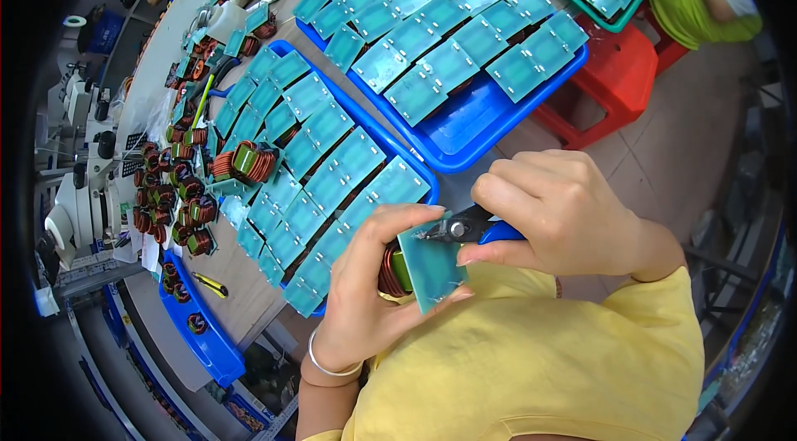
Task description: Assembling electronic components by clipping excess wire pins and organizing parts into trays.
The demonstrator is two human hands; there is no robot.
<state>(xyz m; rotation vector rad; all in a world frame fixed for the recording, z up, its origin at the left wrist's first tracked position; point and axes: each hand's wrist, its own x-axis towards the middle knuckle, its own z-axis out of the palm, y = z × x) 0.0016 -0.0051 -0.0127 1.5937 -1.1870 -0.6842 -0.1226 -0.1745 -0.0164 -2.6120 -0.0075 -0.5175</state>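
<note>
My left hand point(357, 296) grips a toroidal coil with a square green circuit board point(433, 271) on its face; the copper winding point(393, 271) shows between the board and my palm. My right hand point(556, 213) is closed round blue-handled side cutters point(466, 229). The cutters' dark jaws lie at the board's upper part, near its upper edge. Whether the jaws are apart or pressed together is too small to tell. A pale ring-shaped bangle sits on my left wrist.
Blue trays point(465, 160) hold rows of similar green boards, with a green tray point(618, 24) farther back. Loose copper coils point(178, 196) pile up at the left, near a yellow utility knife point(210, 285). A red stool point(610, 84) and another person point(706, 5) are at the right.
</note>
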